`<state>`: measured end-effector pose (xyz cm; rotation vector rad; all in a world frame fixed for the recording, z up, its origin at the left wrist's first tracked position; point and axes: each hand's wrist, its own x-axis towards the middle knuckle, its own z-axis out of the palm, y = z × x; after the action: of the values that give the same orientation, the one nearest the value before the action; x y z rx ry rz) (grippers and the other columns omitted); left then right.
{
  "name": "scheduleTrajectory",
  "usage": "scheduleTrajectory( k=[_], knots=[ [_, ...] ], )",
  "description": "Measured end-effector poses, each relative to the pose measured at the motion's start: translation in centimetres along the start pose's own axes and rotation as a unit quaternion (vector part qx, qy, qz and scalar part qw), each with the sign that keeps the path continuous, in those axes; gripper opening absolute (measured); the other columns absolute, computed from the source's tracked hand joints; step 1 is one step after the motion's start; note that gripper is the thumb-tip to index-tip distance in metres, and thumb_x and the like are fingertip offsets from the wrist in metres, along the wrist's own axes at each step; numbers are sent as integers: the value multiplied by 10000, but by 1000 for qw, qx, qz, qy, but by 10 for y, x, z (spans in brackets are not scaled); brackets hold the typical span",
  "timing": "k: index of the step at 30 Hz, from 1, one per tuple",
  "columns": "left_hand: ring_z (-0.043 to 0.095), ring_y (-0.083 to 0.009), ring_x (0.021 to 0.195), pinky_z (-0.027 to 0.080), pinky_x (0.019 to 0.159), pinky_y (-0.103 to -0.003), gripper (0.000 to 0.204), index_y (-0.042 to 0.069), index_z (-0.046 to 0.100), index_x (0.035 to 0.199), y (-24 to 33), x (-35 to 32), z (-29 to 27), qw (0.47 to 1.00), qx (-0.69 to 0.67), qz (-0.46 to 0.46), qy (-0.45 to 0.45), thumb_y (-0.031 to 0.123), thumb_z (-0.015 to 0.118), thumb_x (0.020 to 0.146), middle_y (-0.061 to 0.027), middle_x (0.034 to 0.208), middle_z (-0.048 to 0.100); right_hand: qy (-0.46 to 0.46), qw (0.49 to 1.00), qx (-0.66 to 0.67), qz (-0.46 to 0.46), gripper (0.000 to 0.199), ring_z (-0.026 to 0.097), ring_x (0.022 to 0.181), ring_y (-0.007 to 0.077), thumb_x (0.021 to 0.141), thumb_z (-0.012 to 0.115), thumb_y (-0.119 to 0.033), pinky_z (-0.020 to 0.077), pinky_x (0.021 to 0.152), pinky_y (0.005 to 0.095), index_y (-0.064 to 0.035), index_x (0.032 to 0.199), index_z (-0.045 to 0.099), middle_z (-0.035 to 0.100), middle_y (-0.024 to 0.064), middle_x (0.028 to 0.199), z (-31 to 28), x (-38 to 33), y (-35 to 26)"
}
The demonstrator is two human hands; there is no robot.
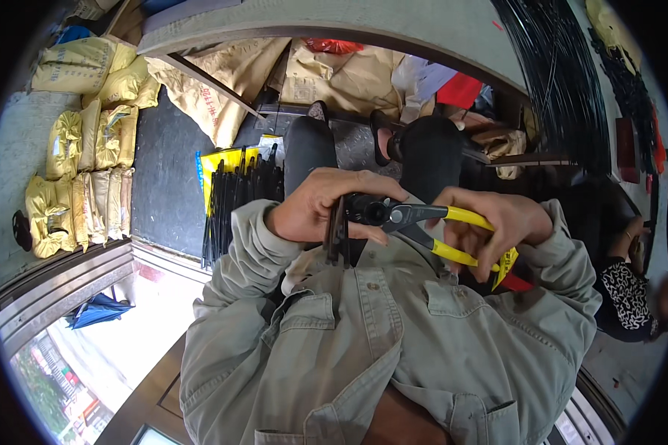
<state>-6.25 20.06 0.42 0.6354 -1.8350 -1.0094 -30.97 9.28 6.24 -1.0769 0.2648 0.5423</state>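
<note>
- Clasping the black pieces (339, 236), the left hand (312, 204) is holding them before the shirt (378, 319).
- The right hand (512, 219) is gripping yellow-handled pliers (423, 213), the 2 handles (467, 216) standing apart; whether the jaws are biting, I cannot tell.
- Pieces could be slipping if the left grasp is slackening; jaws could be nipping nearby fingertips (378, 236).

ok so the pliers (402, 216) are in the right hand (508, 219), right at the tube bundle (367, 210) in the left hand (315, 196) — rods (237, 193) left of the left knee (309, 147), stacked sacks (67, 141) way further left, more sacks (341, 78) under the table (423, 16) ahead, strips (560, 81) on its right end, co-worker (623, 297) far right.
</note>
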Motion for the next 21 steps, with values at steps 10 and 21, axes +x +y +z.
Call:
scheduleTrajectory(
  k=[10, 21],
  knots=[
    [617, -233, 876, 469, 756, -286, 514, 14, 556, 1075, -2, 1, 4, 998, -32, -39, 38, 153, 773, 631, -111, 996, 616, 204, 934, -289, -51, 602, 620, 801, 351, 684, 709, -78, 499, 673, 351, -37, 1181, 373, 607, 182, 902, 16, -11, 5],
    [616, -233, 852, 470, 736, -287, 527, 20, 555, 1079, 4, 0, 3, 992, -51, -105, 56, 160, 775, 621, -103, 991, 614, 190, 892, -406, -60, 599, 623, 746, 312, 711, 675, -145, 489, 635, 371, -69, 1226, 379, 586, 192, 946, 13, -17, 11]
  ],
)
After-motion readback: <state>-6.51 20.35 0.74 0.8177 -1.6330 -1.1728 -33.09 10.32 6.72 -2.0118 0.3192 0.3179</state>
